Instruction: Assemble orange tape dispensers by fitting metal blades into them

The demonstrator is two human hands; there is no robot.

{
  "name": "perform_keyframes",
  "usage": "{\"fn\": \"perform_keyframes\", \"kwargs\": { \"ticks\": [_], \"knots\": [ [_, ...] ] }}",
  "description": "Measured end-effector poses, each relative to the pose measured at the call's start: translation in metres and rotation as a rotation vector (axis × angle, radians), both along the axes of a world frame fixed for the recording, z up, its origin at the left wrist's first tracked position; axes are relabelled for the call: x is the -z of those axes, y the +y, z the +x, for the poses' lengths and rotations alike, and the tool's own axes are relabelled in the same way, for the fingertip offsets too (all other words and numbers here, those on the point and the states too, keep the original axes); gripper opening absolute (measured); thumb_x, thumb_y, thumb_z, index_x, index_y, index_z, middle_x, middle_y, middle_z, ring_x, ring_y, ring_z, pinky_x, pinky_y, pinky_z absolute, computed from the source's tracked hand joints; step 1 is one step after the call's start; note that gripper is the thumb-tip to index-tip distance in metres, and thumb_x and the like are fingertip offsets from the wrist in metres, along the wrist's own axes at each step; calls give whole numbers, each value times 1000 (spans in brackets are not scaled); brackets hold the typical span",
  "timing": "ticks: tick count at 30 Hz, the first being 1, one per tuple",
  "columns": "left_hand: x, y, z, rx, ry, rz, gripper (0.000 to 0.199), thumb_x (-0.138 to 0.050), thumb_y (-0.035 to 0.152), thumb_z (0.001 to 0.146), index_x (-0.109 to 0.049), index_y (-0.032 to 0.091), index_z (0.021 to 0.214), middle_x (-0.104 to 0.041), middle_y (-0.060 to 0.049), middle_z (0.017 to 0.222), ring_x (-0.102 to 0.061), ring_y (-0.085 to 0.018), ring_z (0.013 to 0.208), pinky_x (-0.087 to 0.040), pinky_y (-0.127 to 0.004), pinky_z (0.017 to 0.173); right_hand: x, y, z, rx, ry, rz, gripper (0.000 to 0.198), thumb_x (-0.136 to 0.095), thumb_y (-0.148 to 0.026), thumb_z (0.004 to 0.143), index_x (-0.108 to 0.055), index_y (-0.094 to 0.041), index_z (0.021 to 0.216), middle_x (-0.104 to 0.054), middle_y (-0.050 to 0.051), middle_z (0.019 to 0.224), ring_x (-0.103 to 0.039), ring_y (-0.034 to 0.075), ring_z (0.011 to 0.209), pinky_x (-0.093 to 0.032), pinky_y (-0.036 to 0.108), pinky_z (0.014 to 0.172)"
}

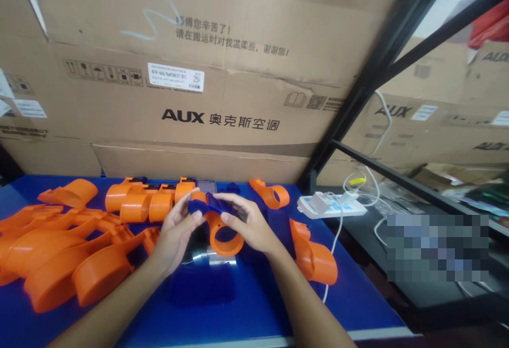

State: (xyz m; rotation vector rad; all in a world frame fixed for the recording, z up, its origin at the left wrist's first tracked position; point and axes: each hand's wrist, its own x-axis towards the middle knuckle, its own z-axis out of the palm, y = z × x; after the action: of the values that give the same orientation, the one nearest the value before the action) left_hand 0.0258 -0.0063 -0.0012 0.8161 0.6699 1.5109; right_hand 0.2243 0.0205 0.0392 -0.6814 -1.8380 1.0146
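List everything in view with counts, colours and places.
Table: one, blue, foreground
Held part: one, orange, centre, above table
Dark piece: at least one, blue, against held part
Heaped parts: several, orange, table's left
Row of parts: at least four, orange, back left
Right-side parts: two, orange, table's right
Flat object: one, dark grey, table's back, unclear
Power strip: one, white, table's right edge
Cables: several, white, right
Cardboard boxes: several, brown, behind and right
Labels: several, white, on boxes
Frame: one, black, right
Red item: one, red, top right
Left hand: one, bare, holding held part
Right hand: one, bare, holding dark piece
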Motion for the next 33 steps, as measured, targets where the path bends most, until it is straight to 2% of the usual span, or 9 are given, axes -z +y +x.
{"fn": "perform_keyframes", "kwargs": {
  "ticks": [4, 10, 12, 16, 18, 22, 30, 33],
  "knots": [
    [-2, 1, 0, -18, -42, 51, 62, -83, 22, 78, -62, 28, 137, -65, -8, 143, -48, -30, 143, -37, -44, 120, -2, -2, 0, 62, -73, 90, 50, -72, -34, 92, -60, -27, 140, -63, 10, 142, -61, 28, 130, -49, 48, 111],
    [-2, -2, 1, -23, -48, 101, 66, -83, 25, 77, -60, 31, 139, -54, -7, 155, -42, -31, 148, -36, -42, 121, -4, -6, 1, 157, -221, 386, 61, -78, -30, 85, -58, -29, 143, -64, 10, 133, -63, 28, 120, -51, 47, 106],
    [-3, -2, 2, -38, -12, 93, 64, -84, 25, 77, -60, 31, 136, -59, -7, 150, -48, -30, 144, -39, -42, 118, 0, -6, 0, 165, -264, 453, 63, -76, -30, 85, -56, -30, 145, -62, 10, 132, -61, 28, 121, -51, 46, 105],
    [-7, 1, 3, -154, 103, 77, 57, -88, 26, 74, -62, 29, 124, -74, -6, 126, -64, -29, 126, -44, -42, 113, 8, -5, -4, 194, -337, 539, 61, -74, -31, 88, -54, -31, 146, -60, 12, 130, -60, 30, 122, -52, 51, 104],
    [-8, 3, 2, -197, 127, 63, 54, -90, 27, 71, -63, 29, 118, -75, -5, 121, -67, -29, 121, -46, -42, 110, 10, -5, -5, 196, -359, 559, 61, -73, -31, 89, -54, -31, 146, -59, 12, 130, -59, 30, 122, -52, 52, 104],
    [-9, 3, 0, -195, 114, 45, 50, -91, 26, 69, -62, 30, 110, -74, -3, 120, -68, -28, 118, -50, -40, 105, 9, -5, -6, 193, -376, 576, 63, -73, -29, 88, -52, -32, 148, -58, 12, 132, -59, 30, 123, -51, 52, 104],
    [-9, 2, -2, -211, 126, 63, 47, -90, 24, 68, -63, 30, 106, -75, -2, 115, -68, -29, 117, -50, -40, 103, 8, -7, -7, 176, -363, 570, 64, -73, -31, 88, -52, -34, 149, -58, 12, 130, -59, 29, 120, -51, 51, 103],
    [-5, 4, -3, -204, 137, 71, 46, -89, 26, 71, -65, 29, 110, -74, -3, 120, -66, -28, 120, -49, -39, 104, 8, -9, -8, 203, -376, 561, 64, -73, -35, 88, -52, -33, 149, -59, 12, 131, -60, 30, 120, -49, 53, 103]
  ]
}}
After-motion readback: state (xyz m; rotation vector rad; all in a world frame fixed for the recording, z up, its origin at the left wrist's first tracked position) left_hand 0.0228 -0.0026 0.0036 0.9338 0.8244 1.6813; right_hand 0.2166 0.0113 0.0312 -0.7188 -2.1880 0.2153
